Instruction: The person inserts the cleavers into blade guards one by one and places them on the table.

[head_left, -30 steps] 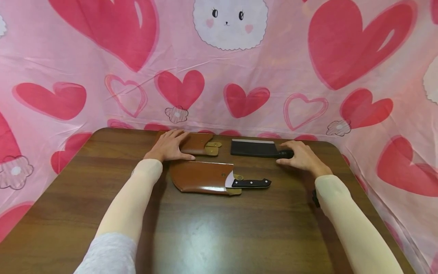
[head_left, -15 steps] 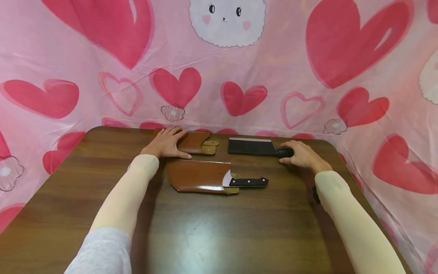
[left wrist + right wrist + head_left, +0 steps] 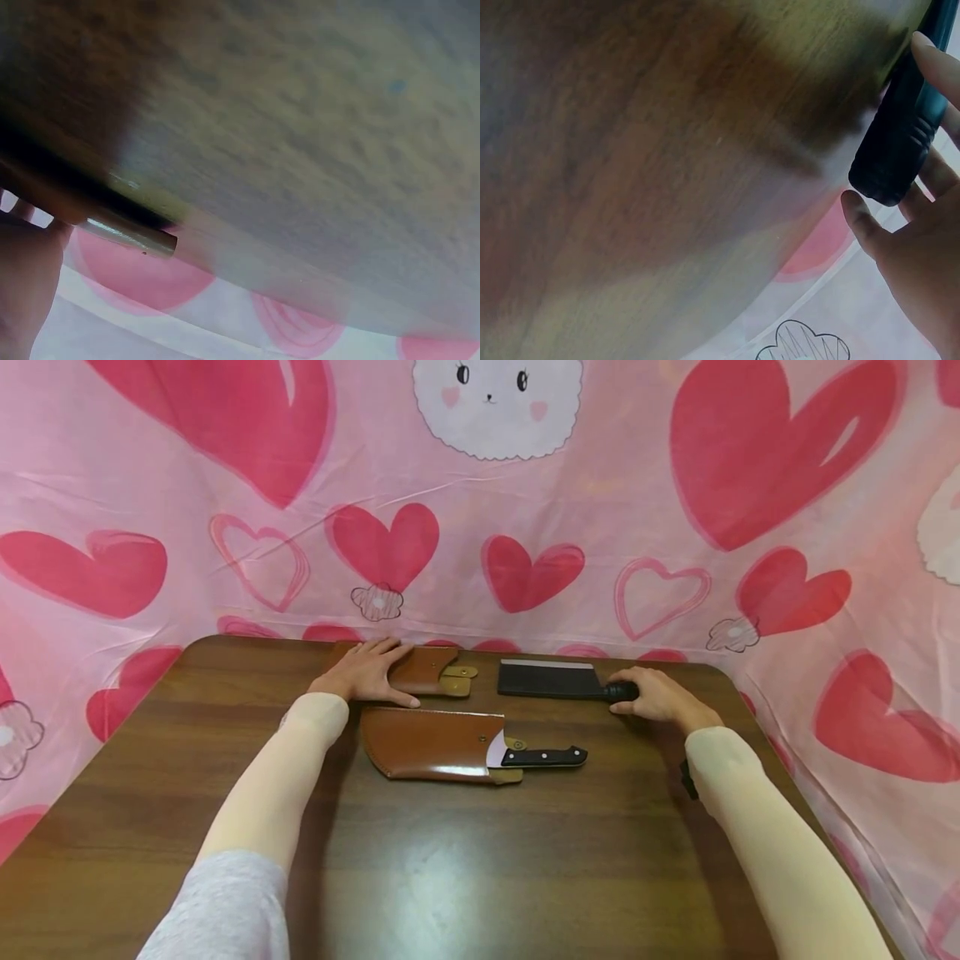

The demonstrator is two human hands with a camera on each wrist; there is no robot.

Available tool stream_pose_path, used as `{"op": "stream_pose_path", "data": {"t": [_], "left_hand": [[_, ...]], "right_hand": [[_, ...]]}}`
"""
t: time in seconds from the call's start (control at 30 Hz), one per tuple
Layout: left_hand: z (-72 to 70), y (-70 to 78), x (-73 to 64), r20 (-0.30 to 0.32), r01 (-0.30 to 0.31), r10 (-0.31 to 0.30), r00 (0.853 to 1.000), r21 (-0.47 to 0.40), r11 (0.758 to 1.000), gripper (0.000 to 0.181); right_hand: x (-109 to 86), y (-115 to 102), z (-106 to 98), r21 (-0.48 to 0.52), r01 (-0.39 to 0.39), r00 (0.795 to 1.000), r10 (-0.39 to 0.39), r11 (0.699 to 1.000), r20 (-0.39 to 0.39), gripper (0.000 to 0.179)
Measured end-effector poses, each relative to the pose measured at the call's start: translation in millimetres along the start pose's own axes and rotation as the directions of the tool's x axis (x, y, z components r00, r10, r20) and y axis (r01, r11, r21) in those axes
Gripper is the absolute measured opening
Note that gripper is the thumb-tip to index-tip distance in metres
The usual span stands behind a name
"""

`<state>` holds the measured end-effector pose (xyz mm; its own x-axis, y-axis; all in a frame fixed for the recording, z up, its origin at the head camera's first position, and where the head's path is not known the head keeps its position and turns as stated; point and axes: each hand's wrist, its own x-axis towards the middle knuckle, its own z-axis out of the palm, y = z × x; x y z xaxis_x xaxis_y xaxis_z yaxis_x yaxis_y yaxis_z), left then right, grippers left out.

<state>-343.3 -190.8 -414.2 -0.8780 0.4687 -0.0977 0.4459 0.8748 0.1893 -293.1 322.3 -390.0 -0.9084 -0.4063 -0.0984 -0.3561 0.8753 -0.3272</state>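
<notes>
At the back of the table my left hand (image 3: 367, 672) rests with spread fingers on a brown leather knife sheath (image 3: 420, 672), covering its left end. The left wrist view shows only the sheath's edge (image 3: 131, 236) beside part of that hand. A black-bladed cleaver (image 3: 547, 681) with a pale edge lies flat to the right. My right hand (image 3: 660, 695) has its thumb and fingers curled round the cleaver's black handle (image 3: 896, 142), seen close in the right wrist view. Nearer me lies a larger brown sheath (image 3: 427, 743) holding a knife, whose black riveted handle (image 3: 545, 757) sticks out rightward.
A brown wooden table (image 3: 525, 868) carries everything. A pink cloth with red hearts (image 3: 532, 572) hangs just behind its back edge and along the right side. The small sheath's strap flaps (image 3: 457, 681) hang loose toward the cleaver.
My right thumb and fingers have come closer round the cleaver handle. The left hand stays on the small sheath. The head view has shifted slightly; knives and sheaths lie where they were.
</notes>
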Motion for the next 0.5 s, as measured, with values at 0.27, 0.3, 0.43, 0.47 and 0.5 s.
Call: {"op": "stream_pose_path", "data": {"t": [0.27,0.3,0.43,0.47,0.5], "left_hand": [[-4.9,0.9,0.5,-0.009,-0.019,0.019,1.000,0.013,1.000,0.120],[-4.6,1.5,0.2,-0.011,-0.025,0.025,1.000,0.010,1.000,0.120],[-3.4,3.4,-0.3,-0.021,-0.039,0.039,0.999,0.001,0.999,0.119],[-3.4,3.5,-0.4,-0.026,-0.038,0.038,0.999,0.010,0.999,0.118],[-3.6,3.5,-0.6,-0.033,-0.039,0.039,0.999,0.017,0.999,0.118]], "right_hand": [[0.3,-2.2,1.6,0.006,0.017,1.000,-0.017,1.000,-0.006,0.052],[-0.2,-2.3,1.9,0.004,0.022,1.000,-0.022,1.000,-0.008,0.051],[-1.7,-2.1,3.4,-0.019,0.041,0.999,-0.041,0.999,-0.016,0.047],[-1.5,-1.9,4.0,-0.024,0.047,0.999,-0.048,0.999,-0.021,0.046],[-1.1,-1.7,4.6,-0.027,0.053,0.998,-0.054,0.998,-0.025,0.045]]}}
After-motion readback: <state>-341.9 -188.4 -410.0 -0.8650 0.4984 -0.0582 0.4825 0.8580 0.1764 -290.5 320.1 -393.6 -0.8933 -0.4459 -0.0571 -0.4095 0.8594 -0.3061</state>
